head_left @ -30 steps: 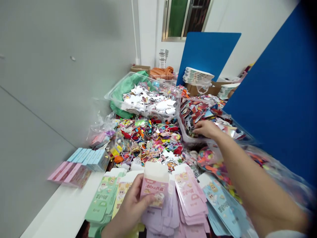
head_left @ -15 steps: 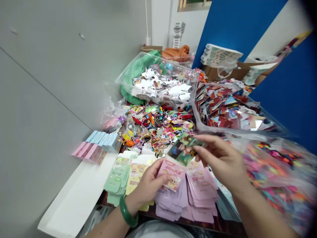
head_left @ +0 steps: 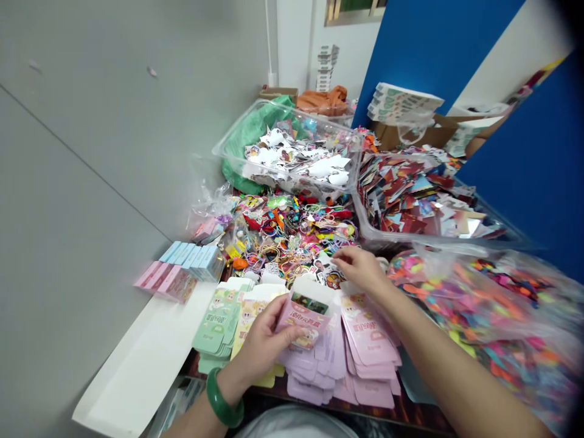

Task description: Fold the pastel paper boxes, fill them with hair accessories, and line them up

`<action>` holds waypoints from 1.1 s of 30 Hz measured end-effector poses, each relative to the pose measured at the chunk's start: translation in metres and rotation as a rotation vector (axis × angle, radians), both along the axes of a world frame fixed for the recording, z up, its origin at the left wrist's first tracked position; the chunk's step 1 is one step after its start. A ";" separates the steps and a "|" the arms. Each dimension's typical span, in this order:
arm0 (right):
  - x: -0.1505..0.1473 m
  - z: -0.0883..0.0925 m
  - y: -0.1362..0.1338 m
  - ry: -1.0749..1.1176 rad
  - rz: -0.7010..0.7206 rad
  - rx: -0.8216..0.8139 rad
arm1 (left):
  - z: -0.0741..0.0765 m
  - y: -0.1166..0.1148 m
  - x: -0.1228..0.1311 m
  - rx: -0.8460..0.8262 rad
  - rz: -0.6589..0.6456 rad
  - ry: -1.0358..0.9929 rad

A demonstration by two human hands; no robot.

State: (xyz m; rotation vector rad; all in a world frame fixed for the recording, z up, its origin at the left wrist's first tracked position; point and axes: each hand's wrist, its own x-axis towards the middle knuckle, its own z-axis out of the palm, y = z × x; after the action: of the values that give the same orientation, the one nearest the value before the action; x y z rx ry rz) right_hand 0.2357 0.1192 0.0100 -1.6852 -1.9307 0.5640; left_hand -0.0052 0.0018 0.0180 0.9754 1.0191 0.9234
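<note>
My left hand (head_left: 269,334) grips a small pink box (head_left: 305,325) with a cartoon print. Its top flap stands up, and a dark green picture card (head_left: 310,304) shows inside the opening. My right hand (head_left: 360,267) reaches over the near edge of a mixed heap of hair ties and trinkets (head_left: 296,231). Its fingertips are pinched together beside white stickers (head_left: 332,277); what they hold, if anything, I cannot make out. Below the hands lie stacks of flat boxes in green (head_left: 219,319), yellow (head_left: 249,310), purple (head_left: 314,371) and pink (head_left: 367,340).
Filled blue boxes (head_left: 203,261) and pink boxes (head_left: 171,283) stand at left by a white board (head_left: 146,353). Behind are clear bins of white cutouts (head_left: 292,152) and cards (head_left: 420,201). Bags of colourful pieces (head_left: 493,316) lie at right. A grey wall (head_left: 100,152) rises at left.
The picture card has gone from my right hand into the pink box. My right hand has moved left and forward to the heap. My left hand keeps hold of the box, slightly lower.
</note>
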 end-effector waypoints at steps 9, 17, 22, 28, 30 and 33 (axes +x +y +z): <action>-0.027 -0.013 0.031 0.078 0.122 -0.101 | -0.003 -0.002 -0.005 0.008 0.011 -0.012; 0.002 0.037 0.025 0.384 -0.064 -0.016 | 0.002 0.003 -0.006 0.038 0.032 -0.044; -0.005 0.073 -0.028 0.900 -0.086 0.051 | 0.000 0.005 0.002 0.050 0.049 -0.024; -0.035 0.063 -0.080 0.938 0.017 0.293 | -0.004 0.003 0.011 0.098 0.061 -0.059; -0.040 0.056 -0.086 0.874 0.012 0.375 | -0.002 0.002 0.014 0.110 0.059 -0.060; -0.043 0.053 -0.090 0.727 0.012 0.440 | 0.002 0.002 0.016 0.149 0.065 -0.038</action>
State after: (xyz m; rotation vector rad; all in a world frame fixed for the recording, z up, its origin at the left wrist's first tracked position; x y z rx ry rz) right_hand 0.1928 0.0293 0.0628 -0.9989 -1.3954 0.5938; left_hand 0.0107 0.0035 0.0202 1.0499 0.9648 1.0799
